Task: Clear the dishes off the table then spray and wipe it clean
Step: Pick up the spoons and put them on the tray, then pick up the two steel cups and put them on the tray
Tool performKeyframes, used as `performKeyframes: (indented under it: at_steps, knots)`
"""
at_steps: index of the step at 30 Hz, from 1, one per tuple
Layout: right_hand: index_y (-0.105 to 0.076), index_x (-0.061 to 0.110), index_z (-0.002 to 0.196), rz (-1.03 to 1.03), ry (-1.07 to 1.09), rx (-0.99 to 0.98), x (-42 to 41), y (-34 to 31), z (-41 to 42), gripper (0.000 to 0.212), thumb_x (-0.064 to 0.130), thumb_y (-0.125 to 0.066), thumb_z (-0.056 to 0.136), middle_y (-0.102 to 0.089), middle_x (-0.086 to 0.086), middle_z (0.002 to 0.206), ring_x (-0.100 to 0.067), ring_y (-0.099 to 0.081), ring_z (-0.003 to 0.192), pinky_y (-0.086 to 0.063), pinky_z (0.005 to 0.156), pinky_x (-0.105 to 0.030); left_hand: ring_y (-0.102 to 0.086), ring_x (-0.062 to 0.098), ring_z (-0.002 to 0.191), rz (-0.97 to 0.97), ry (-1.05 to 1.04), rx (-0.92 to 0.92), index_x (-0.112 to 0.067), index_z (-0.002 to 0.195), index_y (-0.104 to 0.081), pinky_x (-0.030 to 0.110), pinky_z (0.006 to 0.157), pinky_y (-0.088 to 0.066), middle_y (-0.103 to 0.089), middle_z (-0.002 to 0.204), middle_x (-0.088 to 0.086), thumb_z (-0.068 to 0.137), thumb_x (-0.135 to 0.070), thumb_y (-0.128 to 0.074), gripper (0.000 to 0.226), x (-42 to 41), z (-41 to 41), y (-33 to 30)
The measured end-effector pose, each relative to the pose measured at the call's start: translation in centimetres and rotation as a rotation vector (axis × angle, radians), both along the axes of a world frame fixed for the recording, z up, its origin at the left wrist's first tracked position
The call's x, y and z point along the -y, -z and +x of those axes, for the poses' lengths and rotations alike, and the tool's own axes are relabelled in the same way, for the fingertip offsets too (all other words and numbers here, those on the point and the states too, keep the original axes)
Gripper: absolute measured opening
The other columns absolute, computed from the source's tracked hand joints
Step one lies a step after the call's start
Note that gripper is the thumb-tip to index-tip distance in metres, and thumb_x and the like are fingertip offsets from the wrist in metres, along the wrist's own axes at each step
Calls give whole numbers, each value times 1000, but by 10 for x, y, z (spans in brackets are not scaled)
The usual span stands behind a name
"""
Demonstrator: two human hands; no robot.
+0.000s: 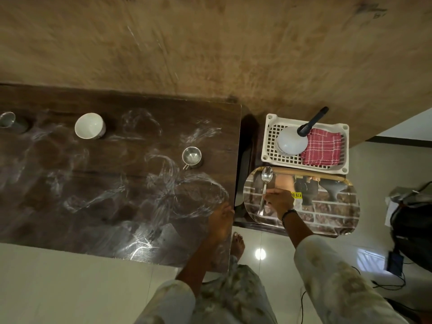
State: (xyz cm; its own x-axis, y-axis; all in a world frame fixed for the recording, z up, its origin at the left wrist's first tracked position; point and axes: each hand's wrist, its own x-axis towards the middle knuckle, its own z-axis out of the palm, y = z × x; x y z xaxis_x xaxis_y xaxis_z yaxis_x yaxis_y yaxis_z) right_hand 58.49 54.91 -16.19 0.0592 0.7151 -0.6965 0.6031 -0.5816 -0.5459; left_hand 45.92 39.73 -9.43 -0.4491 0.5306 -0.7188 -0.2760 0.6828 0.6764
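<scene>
- Head view: the right hand (279, 201) pinches the handle of a steel spoon (265, 187) over the printed tray (334, 218), the bowl end pointing away toward the white basket (271, 157). Whether the spoon already rests on the tray is hard to tell.
- The left hand (221, 222) lies flat, fingers relaxed, on the near right corner of the wooden table (117, 183), holding nothing.
- Dishes left on the table: a small steel cup (191, 156) near the right edge, a white bowl (90, 129) well to its left, and a steel tumbler (8, 120) at the far left, blurred.
- The spray bottle (292, 141) and red checked cloth (321, 147) sit in the basket just beyond the tray.
- Risk: the tray looks glossy, so a spoon let go at a tilt could skid off its edge to the floor.
- Risk: reaching left for the tumbler, a sleeve could clip the steel cup and tip it.
- Risk: white smears cover the table; spraying before the last dish is lifted would wet the dishes.
</scene>
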Motion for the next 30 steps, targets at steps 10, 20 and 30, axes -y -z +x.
performKeyframes:
  at_steps: [10,20,30]
  knots:
    - [-68,0,101,338,-222,-90,21,-52,-43,20,-3,-63,82,-69,-14,94,-32,-65,90,-52,74,-19,-57,14,79,-20,-34,-68,7,114,-57,36,87,-51,-60,86,2,95,-9,-48,26,8,-33,-32]
    - [-71,12,81,127,-515,-363,67,-100,-182,13,4,-63,87,-69,-12,78,-18,-63,72,-51,73,-34,-58,20,74,76,-243,-220,-22,85,-63,27,70,-48,-62,78,2,88,-17,-55,10,50,-147,-78]
    - [-61,2,111,-131,-13,-884,83,13,-251,36,29,-40,98,-61,-20,106,-29,-59,105,-46,86,-31,-62,-3,65,3,-294,-123,-6,112,-58,21,67,-51,-60,81,5,91,-19,-56,25,116,-283,-48]
